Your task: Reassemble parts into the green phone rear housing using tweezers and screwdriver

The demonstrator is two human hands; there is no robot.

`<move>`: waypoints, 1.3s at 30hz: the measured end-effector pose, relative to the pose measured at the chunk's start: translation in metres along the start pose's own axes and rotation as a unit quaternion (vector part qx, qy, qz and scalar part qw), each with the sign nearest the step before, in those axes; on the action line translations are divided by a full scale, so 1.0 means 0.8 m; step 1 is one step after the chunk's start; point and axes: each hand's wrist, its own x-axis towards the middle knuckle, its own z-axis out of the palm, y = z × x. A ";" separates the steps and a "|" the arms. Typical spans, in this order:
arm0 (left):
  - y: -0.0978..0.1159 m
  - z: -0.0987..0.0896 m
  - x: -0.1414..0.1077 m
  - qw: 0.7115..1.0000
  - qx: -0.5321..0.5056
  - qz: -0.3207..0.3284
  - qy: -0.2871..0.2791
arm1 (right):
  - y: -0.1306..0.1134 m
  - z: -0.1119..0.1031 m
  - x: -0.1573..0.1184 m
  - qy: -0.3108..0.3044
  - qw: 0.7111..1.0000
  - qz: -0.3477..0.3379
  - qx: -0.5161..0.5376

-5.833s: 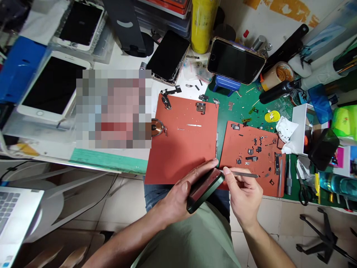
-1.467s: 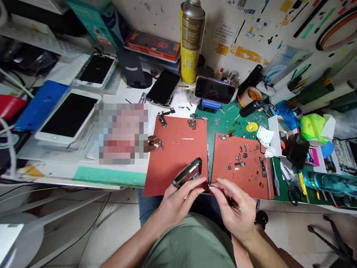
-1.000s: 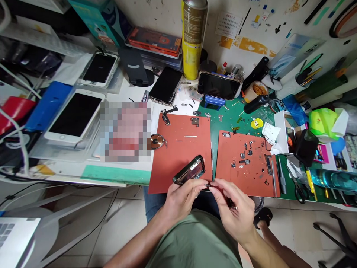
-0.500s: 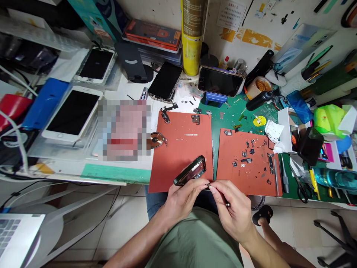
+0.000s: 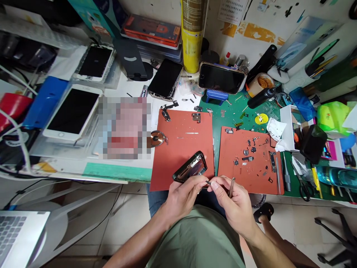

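My left hand [image 5: 182, 197] is closed around the lower edge of an opened phone housing [image 5: 189, 167], which stands tilted above the left red mat. Its thumb and forefinger also pinch towards a small dark part [image 5: 208, 182] between my two hands. Fingertips of my right hand [image 5: 232, 201] meet that part from the other side. A slim silver metal tool [image 5: 232, 187] sticks up from the right hand's fingers; most of it is hidden, so its kind is unclear. The part is too small to name.
Two red mats hold small phone parts: the left mat [image 5: 167, 163] and the right mat [image 5: 228, 178]. A copper-coloured coil [image 5: 157, 139] lies at the left mat's edge. Scissors [image 5: 305, 188] and a bottle [image 5: 334, 175] are at right. A phone [image 5: 221, 78] leans on a blue stand [image 5: 216, 97].
The silver tool in my right hand has swung upward and now shows above the fingers. Both hands stay together at the small part. The view has shifted slightly.
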 end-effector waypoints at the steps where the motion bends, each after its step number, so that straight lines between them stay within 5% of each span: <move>1: 0.000 0.000 0.000 1.000 0.000 0.003 0.000 | -0.001 0.000 0.000 -0.001 1.000 -0.008 -0.006; 14: -0.004 -0.001 -0.003 1.000 0.014 0.014 -0.018 | -0.021 -0.033 0.016 -0.099 0.967 -0.142 -0.185; 39: -0.001 -0.002 -0.002 1.000 0.011 -0.007 -0.019 | -0.019 -0.030 0.025 -0.088 0.988 -0.063 -0.110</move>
